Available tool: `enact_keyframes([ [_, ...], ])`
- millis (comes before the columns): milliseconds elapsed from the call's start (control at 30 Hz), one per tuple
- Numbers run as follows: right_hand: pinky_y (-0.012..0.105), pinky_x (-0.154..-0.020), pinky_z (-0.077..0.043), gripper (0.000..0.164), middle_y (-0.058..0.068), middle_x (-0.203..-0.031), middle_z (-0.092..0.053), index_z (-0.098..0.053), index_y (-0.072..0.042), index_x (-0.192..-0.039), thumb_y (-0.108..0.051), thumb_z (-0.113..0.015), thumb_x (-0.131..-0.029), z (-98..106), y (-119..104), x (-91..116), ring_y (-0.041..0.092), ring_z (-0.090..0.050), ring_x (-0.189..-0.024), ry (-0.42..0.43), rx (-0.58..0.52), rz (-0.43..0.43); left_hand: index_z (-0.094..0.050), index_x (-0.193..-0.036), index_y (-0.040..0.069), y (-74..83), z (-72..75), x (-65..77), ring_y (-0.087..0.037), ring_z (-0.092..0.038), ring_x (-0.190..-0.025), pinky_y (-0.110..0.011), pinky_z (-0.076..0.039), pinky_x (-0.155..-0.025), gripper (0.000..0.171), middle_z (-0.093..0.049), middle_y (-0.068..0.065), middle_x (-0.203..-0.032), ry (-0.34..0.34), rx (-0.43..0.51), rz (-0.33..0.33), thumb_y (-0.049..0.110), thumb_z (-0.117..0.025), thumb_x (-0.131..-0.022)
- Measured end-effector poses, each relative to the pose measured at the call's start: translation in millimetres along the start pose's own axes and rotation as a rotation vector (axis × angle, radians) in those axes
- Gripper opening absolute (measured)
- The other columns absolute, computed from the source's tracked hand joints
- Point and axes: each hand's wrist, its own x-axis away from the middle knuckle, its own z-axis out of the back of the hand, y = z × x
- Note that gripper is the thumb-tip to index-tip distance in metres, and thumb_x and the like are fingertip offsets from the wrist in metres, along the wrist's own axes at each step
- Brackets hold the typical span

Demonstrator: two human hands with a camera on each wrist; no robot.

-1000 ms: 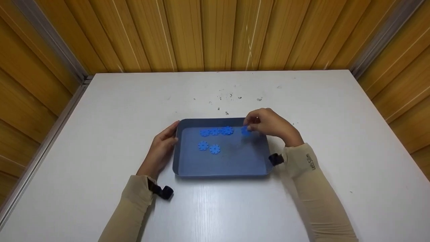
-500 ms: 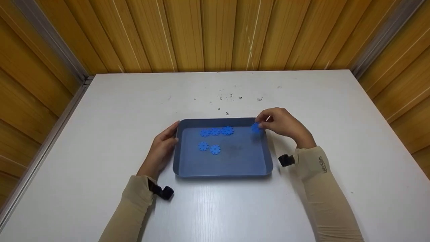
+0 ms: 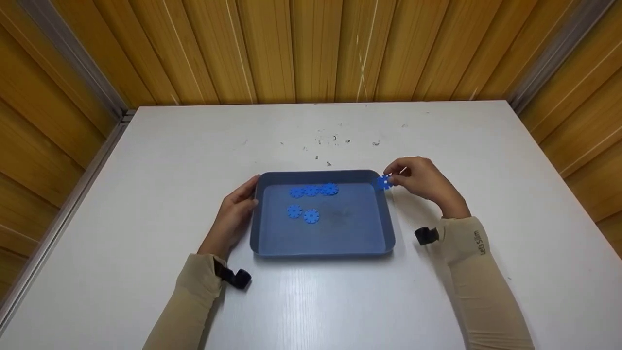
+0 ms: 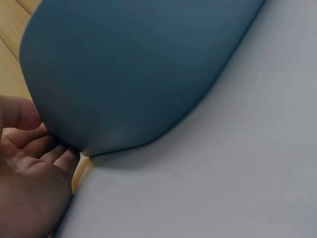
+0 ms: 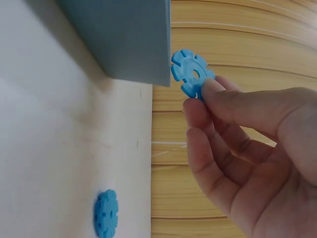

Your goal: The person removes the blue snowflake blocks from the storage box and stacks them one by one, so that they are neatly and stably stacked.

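Note:
In the head view, my left hand (image 3: 229, 216) holds the left side of a blue-grey tray (image 3: 325, 243). The left wrist view shows the thumb (image 4: 21, 113) against the tray's wall (image 4: 124, 74) and the fingers curled at its lower edge. My right hand (image 3: 427, 182) pinches a blue notched plastic disc (image 5: 185, 74) with a small centre hole between thumb and fingertips. That disc is raised over the tray's far right corner. Inside the tray, several like discs (image 3: 311, 190) overlap in a row along the back, and two more (image 3: 294, 211) lie in front of them.
On the white table (image 3: 311, 301), more notched blue discs (image 5: 106, 213) lie stacked outside the tray in the right wrist view; the head view does not show them. Wood-patterned panels (image 3: 311, 48) stand behind the table and at both sides. Dark specks mark the tabletop beyond the tray.
My right hand has carried its disc rightward, from over the tray's inside to its far right corner. The left hand, the tray and the discs lying in it have stayed put.

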Motion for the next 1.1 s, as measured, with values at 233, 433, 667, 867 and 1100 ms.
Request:
enact_keyframes([
  [233, 0.024, -0.069, -0.050, 0.018, 0.016, -0.101, -0.066, -0.070, -0.005, -0.107, -0.010, -0.063, -0.090, 5.9, 9.9, 4.9, 0.025, -0.062, -0.089, 0.023, -0.016, -0.014, -0.034, -0.148, 0.004, -0.8, -0.3, -0.3, -0.015, -0.017, -0.148, -0.032, -0.014, -0.121, 0.062, -0.029, -0.006, -0.157, 0.000, 0.017, 0.001, -0.012, -0.040, -0.089],
  [433, 0.031, -0.079, -0.048, 0.021, 0.017, -0.105, -0.067, -0.069, -0.004, -0.110, -0.011, -0.064, -0.090, 10.3, 23.2, 10.3, 0.029, -0.063, -0.094, 0.052, 0.021, -0.018, -0.035, -0.148, 0.003, -1.3, -0.2, -0.8, -0.015, -0.019, -0.148, -0.033, -0.014, -0.121, 0.062, -0.031, -0.007, -0.157, 0.004, 0.015, -0.003, -0.012, -0.041, -0.088],
  [667, 0.035, -0.083, -0.046, 0.023, 0.018, -0.108, -0.066, -0.068, -0.003, -0.112, -0.012, -0.062, -0.092, 13.2, 37.5, 15.2, 0.031, -0.061, -0.097, 0.064, 0.021, -0.067, -0.035, -0.148, 0.002, -1.7, 0.3, -1.1, -0.016, -0.019, -0.148, -0.033, -0.014, -0.121, 0.061, -0.031, -0.008, -0.157, 0.003, 0.023, -0.004, -0.012, -0.040, -0.088],
  [867, 0.036, -0.084, -0.047, 0.023, 0.019, -0.113, -0.067, -0.067, -0.003, -0.113, -0.013, -0.060, -0.093, 13.8, 48.5, 16.8, 0.033, -0.061, -0.100, 0.065, 0.018, -0.101, -0.036, -0.147, 0.003, -1.2, -0.2, -0.7, -0.016, -0.020, -0.147, -0.032, -0.016, -0.121, 0.061, -0.031, -0.007, -0.156, 0.011, 0.014, 0.005, -0.011, -0.041, -0.089],
  [1100, 0.045, -0.092, -0.044, 0.025, 0.021, -0.117, -0.065, -0.066, -0.001, -0.115, -0.012, -0.058, -0.094, 14.4, 58.5, 18.6, 0.034, -0.057, -0.105, 0.067, 0.000, -0.145, -0.035, -0.147, 0.002, -0.8, -0.2, -0.4, -0.017, -0.022, -0.147, -0.031, -0.017, -0.120, 0.061, -0.031, -0.009, -0.156, 0.007, 0.023, -0.003, -0.013, -0.040, -0.088],
])
